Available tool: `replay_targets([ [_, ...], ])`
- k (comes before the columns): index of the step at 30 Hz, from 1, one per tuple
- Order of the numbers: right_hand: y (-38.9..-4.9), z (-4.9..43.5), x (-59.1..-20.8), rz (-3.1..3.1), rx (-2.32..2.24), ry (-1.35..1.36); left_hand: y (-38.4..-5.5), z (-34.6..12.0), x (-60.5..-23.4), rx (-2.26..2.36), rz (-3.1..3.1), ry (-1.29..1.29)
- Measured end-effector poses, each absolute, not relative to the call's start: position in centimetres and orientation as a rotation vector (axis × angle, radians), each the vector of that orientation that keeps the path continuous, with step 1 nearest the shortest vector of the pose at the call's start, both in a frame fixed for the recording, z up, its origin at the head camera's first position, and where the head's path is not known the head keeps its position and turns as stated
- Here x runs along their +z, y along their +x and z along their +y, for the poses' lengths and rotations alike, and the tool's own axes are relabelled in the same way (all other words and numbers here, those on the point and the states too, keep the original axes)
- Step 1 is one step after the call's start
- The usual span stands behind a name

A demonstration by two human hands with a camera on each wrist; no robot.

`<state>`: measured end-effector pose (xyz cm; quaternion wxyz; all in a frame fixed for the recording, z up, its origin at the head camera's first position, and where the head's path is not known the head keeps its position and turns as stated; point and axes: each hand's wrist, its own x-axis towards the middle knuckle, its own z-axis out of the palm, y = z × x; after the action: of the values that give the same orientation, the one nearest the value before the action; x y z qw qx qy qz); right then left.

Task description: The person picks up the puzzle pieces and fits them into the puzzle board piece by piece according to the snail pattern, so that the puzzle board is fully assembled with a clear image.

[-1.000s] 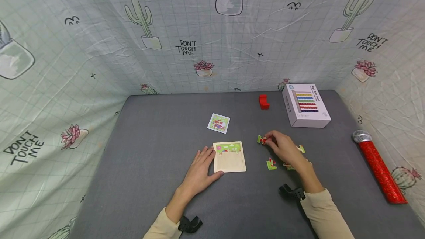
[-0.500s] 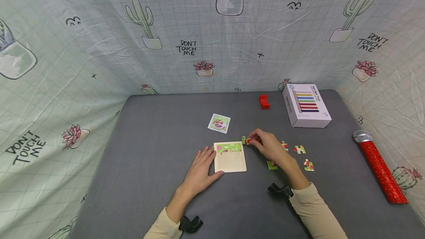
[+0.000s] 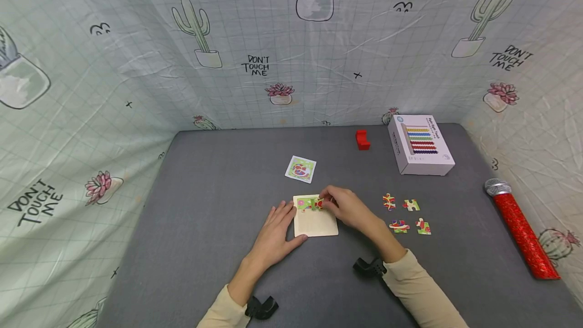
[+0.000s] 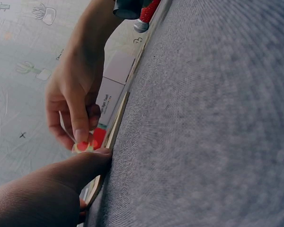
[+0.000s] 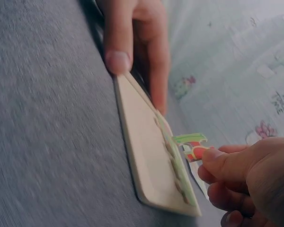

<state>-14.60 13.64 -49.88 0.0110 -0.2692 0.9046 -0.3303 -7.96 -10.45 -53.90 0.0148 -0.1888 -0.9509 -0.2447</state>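
My left hand point(image 3: 273, 234) lies at the left side of a square wooden puzzle board point(image 3: 315, 224), its fingers straight and its thumb point(image 5: 118, 61) on the board's near edge. Along the top of the board runs a strip of fitted green pieces point(image 5: 179, 172); the lower part is bare wood. Just over this strip, my right hand point(image 3: 348, 209) pinches a green and red jigsaw piece point(image 5: 193, 145) between thumb and fingertips. The left wrist view also shows the pinched piece point(image 4: 85, 144) close above the board, beyond my left thumb point(image 4: 97, 158).
Several loose jigsaw pieces point(image 3: 411, 205) lie right of the board. A picture card point(image 3: 300, 169) sits behind it. Farther back are a red block point(image 3: 362, 140) and a white box point(image 3: 421, 146). A red glittery microphone point(image 3: 521, 232) lies along the right edge.
My right hand has carried the pinched jigsaw piece left from among the loose pieces to over the board's top strip. My left hand has stayed in place.
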Motion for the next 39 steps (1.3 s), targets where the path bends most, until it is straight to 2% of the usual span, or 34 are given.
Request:
replay_targets([
  [18, -13.9, 11.0, -50.8, 2.737, -1.048, -0.963, -8.1, -10.5, -53.9, -0.745, -2.965, -0.594],
  [39, -13.4, 10.5, -51.3, 2.841, -0.834, -0.940, -8.1, -10.5, -54.0, -0.737, -2.946, -0.608],
])
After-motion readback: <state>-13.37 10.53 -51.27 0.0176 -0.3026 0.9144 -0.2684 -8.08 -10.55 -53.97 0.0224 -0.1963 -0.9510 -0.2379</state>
